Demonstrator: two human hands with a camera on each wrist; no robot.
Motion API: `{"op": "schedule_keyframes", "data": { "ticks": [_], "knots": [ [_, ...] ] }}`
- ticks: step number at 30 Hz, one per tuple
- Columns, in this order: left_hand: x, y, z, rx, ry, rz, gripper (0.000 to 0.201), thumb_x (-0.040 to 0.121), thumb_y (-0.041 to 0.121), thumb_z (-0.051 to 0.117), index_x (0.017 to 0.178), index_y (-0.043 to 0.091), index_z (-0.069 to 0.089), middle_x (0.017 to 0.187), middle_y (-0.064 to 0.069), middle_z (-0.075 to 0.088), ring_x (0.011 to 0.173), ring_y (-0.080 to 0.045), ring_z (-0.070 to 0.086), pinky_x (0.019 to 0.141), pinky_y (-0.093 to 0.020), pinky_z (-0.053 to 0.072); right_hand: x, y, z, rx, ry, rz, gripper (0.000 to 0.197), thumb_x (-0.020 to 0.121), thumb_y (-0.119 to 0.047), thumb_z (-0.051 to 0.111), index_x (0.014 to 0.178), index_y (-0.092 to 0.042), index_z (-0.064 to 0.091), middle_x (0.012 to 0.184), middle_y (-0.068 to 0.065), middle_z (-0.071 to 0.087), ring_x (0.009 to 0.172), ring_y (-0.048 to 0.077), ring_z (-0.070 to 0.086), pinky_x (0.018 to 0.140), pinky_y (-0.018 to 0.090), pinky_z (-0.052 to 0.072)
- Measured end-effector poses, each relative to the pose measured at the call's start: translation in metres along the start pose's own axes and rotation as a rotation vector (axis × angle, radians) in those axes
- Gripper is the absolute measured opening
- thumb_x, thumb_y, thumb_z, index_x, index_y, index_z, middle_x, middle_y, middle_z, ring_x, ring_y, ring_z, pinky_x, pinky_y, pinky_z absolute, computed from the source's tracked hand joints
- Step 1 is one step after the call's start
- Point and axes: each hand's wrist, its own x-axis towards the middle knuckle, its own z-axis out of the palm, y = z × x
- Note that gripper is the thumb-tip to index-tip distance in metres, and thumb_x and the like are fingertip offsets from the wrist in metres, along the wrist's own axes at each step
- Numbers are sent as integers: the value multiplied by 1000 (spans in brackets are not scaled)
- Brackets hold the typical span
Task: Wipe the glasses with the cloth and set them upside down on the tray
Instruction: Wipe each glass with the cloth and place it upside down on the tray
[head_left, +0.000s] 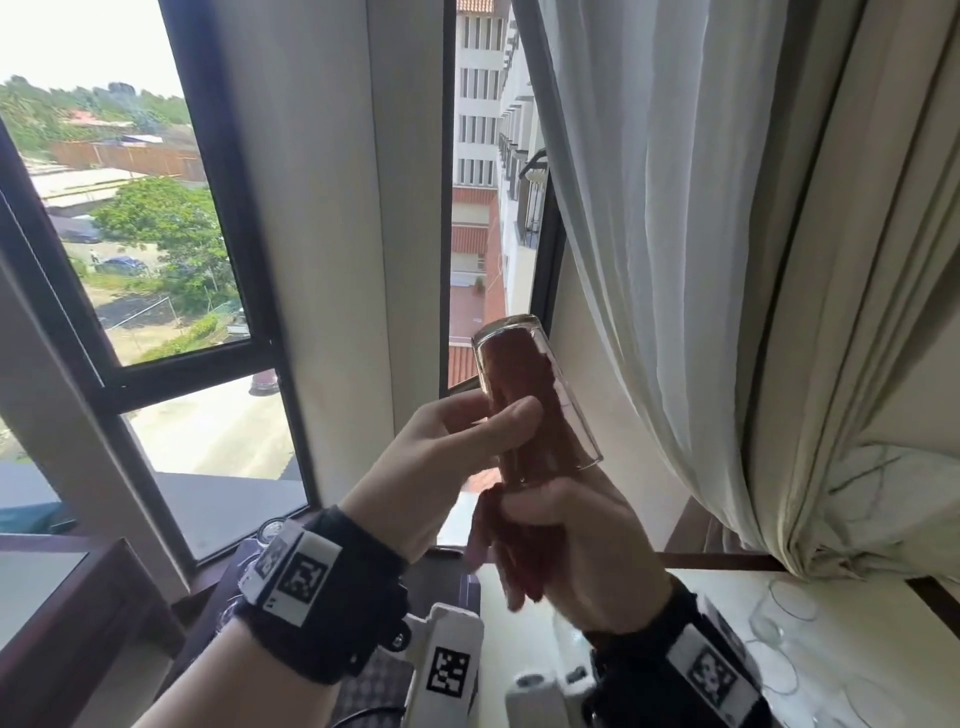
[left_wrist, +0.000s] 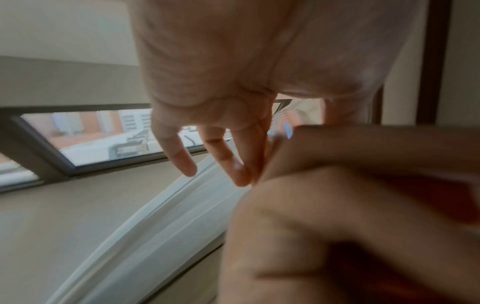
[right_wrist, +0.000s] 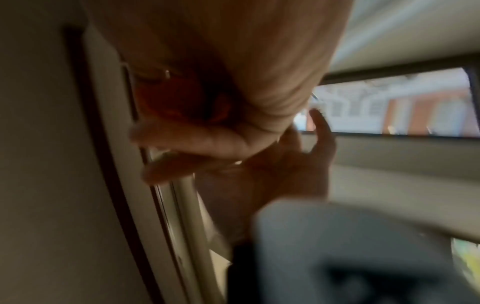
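In the head view a tall clear glass (head_left: 519, 353) is held up before the window, base uppermost and tilted. A reddish-brown cloth (head_left: 485, 512) fills its inside and hangs out of its mouth. My left hand (head_left: 467, 441) grips the glass around its middle, thumb across the front. Just below the mouth, my right hand (head_left: 571, 535) grips the bunched cloth. The left wrist view shows my left hand (left_wrist: 221, 102) with its fingers pointing down, and a blurred red patch of cloth (left_wrist: 428, 201). The right wrist view shows my right hand (right_wrist: 207, 139) curled round the cloth (right_wrist: 182, 102).
Several clear glasses (head_left: 795, 603) lie on a white table top (head_left: 883, 623) at the lower right. A pale curtain (head_left: 701, 260) hangs close to the right of the glass. The window frame (head_left: 249, 260) stands behind. A dark patterned surface (head_left: 374, 680) lies under my wrists.
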Motion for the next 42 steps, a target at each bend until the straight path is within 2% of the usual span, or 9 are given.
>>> {"op": "schedule_keyframes", "data": {
  "ticks": [5, 11, 15, 17, 19, 26, 34, 39, 42],
  "knots": [
    [2, -13, 1, -132, -24, -20, 56, 83, 51, 86, 119, 10, 73, 120, -16, 73, 108, -25, 73, 108, -48, 50, 1, 4, 11, 453, 56, -115, 39, 89, -35, 69, 113, -4, 62, 60, 10, 59, 30, 17, 51, 31, 18, 42],
    [-3, 2, 3, 15, 54, -58, 38, 103, 50, 58, 126, 23, 74, 126, -9, 74, 123, -29, 68, 110, -47, 51, -8, -7, -7, -617, 529, -394, 4, 89, -24, 74, 93, -24, 74, 51, 9, 58, 31, 24, 48, 37, 26, 42],
    [-8, 25, 13, -13, 103, -2, 60, 84, 62, 64, 95, 5, 78, 95, -17, 75, 93, -26, 73, 95, -38, 57, -9, 1, -19, -1285, 349, -776, 39, 93, -12, 74, 126, -33, 69, 122, -7, 71, 69, 7, 67, 64, 20, 55],
    [-10, 27, 16, 22, 107, 55, 56, 76, 54, 76, 91, 0, 77, 93, -21, 76, 90, -29, 75, 91, -34, 59, -9, 9, -20, -1447, 270, -743, 59, 91, -5, 72, 141, -32, 56, 145, -11, 56, 109, 7, 68, 89, 27, 58],
    [-9, 23, 17, 35, 129, 106, 33, 70, 44, 85, 83, 14, 82, 89, -14, 79, 87, -24, 77, 82, -29, 59, -9, 14, -16, -1551, 275, -646, 75, 89, -8, 70, 152, -36, 41, 145, -16, 54, 104, 3, 67, 90, 27, 58],
    [-12, 14, 2, -112, -58, 166, 25, 80, 33, 87, 94, 12, 82, 100, -17, 78, 96, -27, 76, 88, -34, 62, -23, -10, 11, -473, 109, -116, 38, 82, 1, 75, 104, -28, 68, 60, 18, 63, 38, 23, 55, 38, 22, 40],
    [0, 13, 12, 252, 211, 95, 45, 79, 53, 83, 92, 10, 83, 93, -14, 81, 95, -35, 77, 97, -53, 60, -1, 8, -4, -1592, 364, -510, 69, 78, -5, 64, 138, -35, 48, 118, -11, 69, 85, 16, 66, 75, 23, 58],
    [3, 3, -10, -179, -118, 108, 64, 79, 36, 89, 115, -12, 69, 112, -29, 71, 100, -33, 73, 92, -42, 63, -15, -4, 19, -418, 125, -111, 38, 81, 9, 70, 114, -9, 64, 62, 15, 69, 35, 26, 50, 34, 19, 36],
    [9, -1, -7, -124, -6, 109, 42, 80, 39, 88, 100, 3, 80, 104, -24, 76, 95, -30, 76, 86, -35, 64, -8, 0, 9, -517, 188, -78, 39, 85, 4, 67, 118, -16, 62, 64, 16, 71, 39, 24, 59, 36, 23, 42]
  ]
}}
